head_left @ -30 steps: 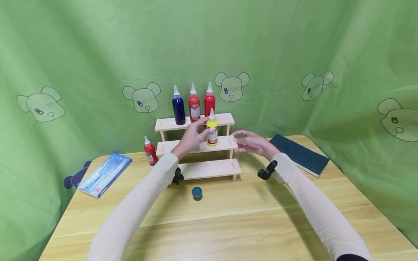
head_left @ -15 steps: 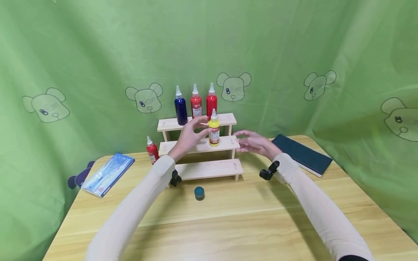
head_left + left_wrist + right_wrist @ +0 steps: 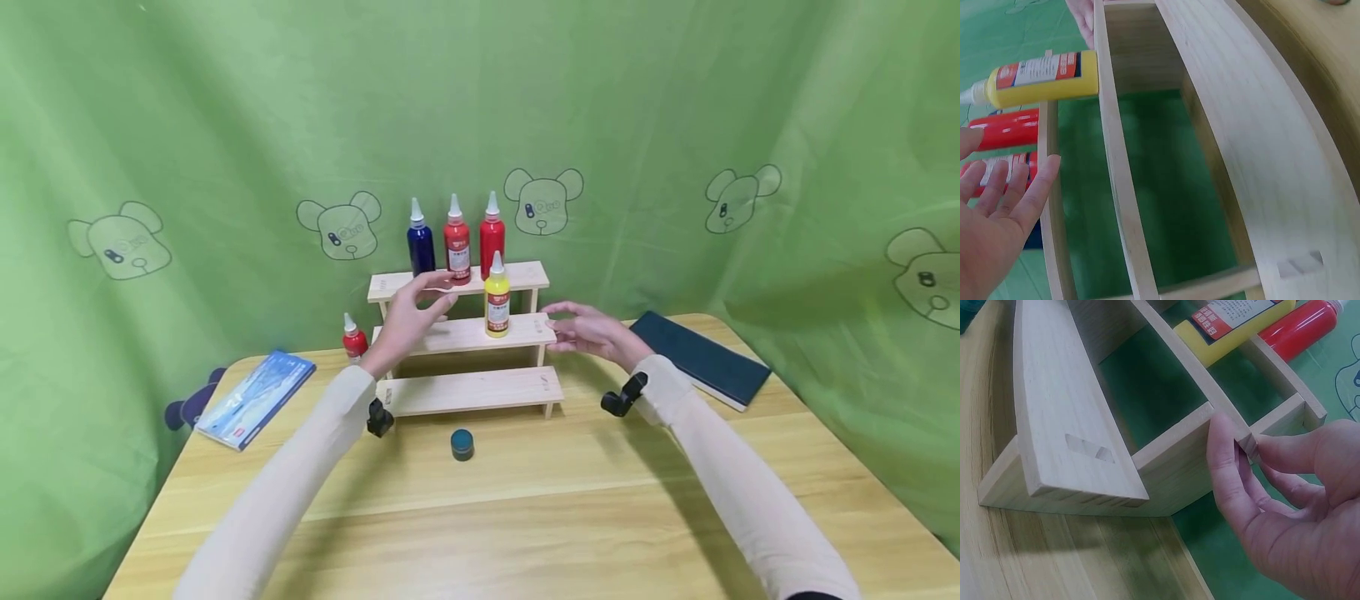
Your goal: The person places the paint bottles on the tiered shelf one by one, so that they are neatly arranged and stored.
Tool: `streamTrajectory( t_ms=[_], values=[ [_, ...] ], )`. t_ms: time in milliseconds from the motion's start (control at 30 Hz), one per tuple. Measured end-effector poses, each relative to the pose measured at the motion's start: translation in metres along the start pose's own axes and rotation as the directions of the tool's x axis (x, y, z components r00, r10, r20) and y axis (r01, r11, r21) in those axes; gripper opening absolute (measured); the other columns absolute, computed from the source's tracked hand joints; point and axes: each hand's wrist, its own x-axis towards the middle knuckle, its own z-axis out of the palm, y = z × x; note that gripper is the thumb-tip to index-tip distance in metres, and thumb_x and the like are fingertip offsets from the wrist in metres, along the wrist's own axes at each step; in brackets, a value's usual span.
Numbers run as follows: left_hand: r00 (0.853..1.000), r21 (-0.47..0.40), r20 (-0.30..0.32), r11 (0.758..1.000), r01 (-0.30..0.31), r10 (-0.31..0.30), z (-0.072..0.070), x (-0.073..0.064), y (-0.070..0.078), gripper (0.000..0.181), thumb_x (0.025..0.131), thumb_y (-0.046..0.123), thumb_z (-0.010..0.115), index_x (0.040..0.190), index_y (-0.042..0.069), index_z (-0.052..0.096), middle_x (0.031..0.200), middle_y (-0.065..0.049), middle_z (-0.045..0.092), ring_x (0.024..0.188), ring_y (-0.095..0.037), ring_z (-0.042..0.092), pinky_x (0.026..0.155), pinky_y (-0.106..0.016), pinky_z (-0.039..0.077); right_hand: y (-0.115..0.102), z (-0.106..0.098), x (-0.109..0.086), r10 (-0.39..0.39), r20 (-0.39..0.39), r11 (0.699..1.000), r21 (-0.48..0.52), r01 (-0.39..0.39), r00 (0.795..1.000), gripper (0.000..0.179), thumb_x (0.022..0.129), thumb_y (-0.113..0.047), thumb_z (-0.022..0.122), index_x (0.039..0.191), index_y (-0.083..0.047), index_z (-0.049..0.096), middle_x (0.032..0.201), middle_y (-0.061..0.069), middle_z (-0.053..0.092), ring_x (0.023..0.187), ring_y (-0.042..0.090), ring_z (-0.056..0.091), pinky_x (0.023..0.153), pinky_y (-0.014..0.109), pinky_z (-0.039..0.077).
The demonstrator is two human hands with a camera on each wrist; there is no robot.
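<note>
On the middle tier of a three-step wooden display stand (image 3: 468, 392) stands a yellow paint bottle (image 3: 497, 307) with a white nozzle. My left hand (image 3: 405, 321) is apart from it, to its left, with fingers spread and holding nothing. Red paint bottles (image 3: 457, 248) and a dark blue paint bottle (image 3: 421, 243) line the top tier behind that hand. At the stand's right end, my right hand (image 3: 1297, 500) pinches the end of the middle board between thumb and fingers. Another red paint bottle (image 3: 354, 340) stands left of the stand, partly hidden by my left hand.
A small dark teal jar (image 3: 462, 445) sits on the wood-grain table (image 3: 525, 517) before the stand. At left lies a blue-and-white book or pad (image 3: 257, 398); at right, a dark green notebook (image 3: 701, 358). A green curtain (image 3: 465, 100) hangs behind.
My left hand has let go of the yellow paint bottle and drawn away to the left. The bottle stays upright on the middle tier. My right hand keeps its place on the stand's end.
</note>
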Motion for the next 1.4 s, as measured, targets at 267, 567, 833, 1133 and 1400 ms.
streamTrajectory(
  t_ms=[267,567,833,1133,1400],
  values=[
    [0.999,-0.022,-0.044,1.000,-0.003,0.002,-0.021,-0.008,-0.002,0.044,0.104,0.014,0.067,0.143,-0.002,0.057,0.144,-0.024,0.058,0.126,-0.035,0.062,0.096,-0.050,0.062,0.000,-0.001,0.000,-0.003,0.011,1.000,-0.005,0.003,1.000,0.055,0.108,0.000,0.047,0.159,0.001,0.026,0.110,0.009,0.065,0.091,0.017,0.068,0.096,0.032,0.062],
    [0.993,-0.012,-0.112,1.000,-0.024,0.022,-0.046,-0.019,-0.006,0.039,0.102,0.009,0.068,0.138,-0.005,0.060,0.138,-0.026,0.062,0.122,-0.040,0.063,0.092,-0.047,0.063,0.003,-0.002,0.001,-0.003,0.009,1.000,-0.005,0.003,1.000,0.054,0.109,0.000,0.046,0.158,0.001,0.027,0.109,0.008,0.065,0.091,0.017,0.069,0.098,0.034,0.061],
    [0.982,0.048,-0.184,0.998,-0.031,0.040,-0.068,-0.026,-0.015,0.037,0.103,0.008,0.066,0.137,-0.007,0.060,0.134,-0.028,0.065,0.119,-0.039,0.063,0.088,-0.027,0.063,0.004,-0.001,-0.001,-0.003,0.009,1.000,0.011,0.003,1.000,0.053,0.108,0.001,0.046,0.158,0.001,0.027,0.107,0.008,0.066,0.089,0.017,0.069,0.094,0.032,0.062],
    [0.971,0.088,-0.237,0.995,0.038,-0.016,-0.087,-0.035,-0.031,0.039,0.104,0.011,0.065,0.138,-0.006,0.058,0.136,-0.025,0.063,0.122,-0.034,0.060,0.097,-0.019,0.055,0.003,-0.001,-0.002,-0.008,0.022,1.000,0.014,0.008,1.000,0.055,0.108,0.001,0.047,0.159,0.002,0.026,0.106,0.008,0.066,0.088,0.016,0.068,0.093,0.031,0.063],
    [0.948,0.295,-0.316,0.948,0.120,-0.022,-0.102,-0.043,-0.051,0.040,0.102,0.012,0.066,0.139,-0.003,0.058,0.143,-0.023,0.056,0.138,-0.040,0.049,0.123,-0.056,0.035,0.001,-0.001,-0.001,-0.004,0.026,1.000,0.031,0.003,1.000,0.052,0.108,0.001,0.046,0.157,0.001,0.029,0.106,0.008,0.067,0.090,0.018,0.069,0.091,0.030,0.064]
  ],
)
